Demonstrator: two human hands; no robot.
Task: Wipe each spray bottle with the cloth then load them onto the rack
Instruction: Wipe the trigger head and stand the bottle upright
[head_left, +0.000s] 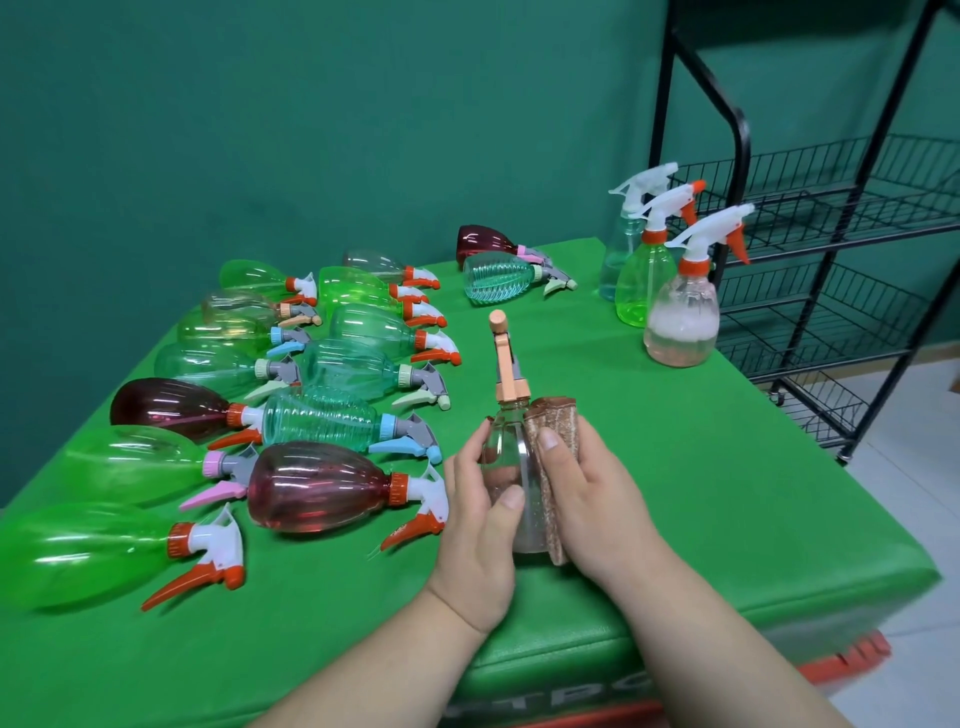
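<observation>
While the left hand (478, 519) curls its fingers round a clear spray bottle (506, 457) above the green surface (675, 467) and the right hand (597, 499) clamps a brown cloth (550, 421) against it, the wire rack (740, 135) shows no bottles and many lying bottles (317, 486) apparently await wiping.

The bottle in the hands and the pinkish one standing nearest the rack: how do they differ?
The held bottle has a peach sprayer; the standing bottle a white-and-orange one. The held bottle is gripped by the left hand, cloth against it; the standing bottle sits untouched. Both have see-through bodies.
</observation>
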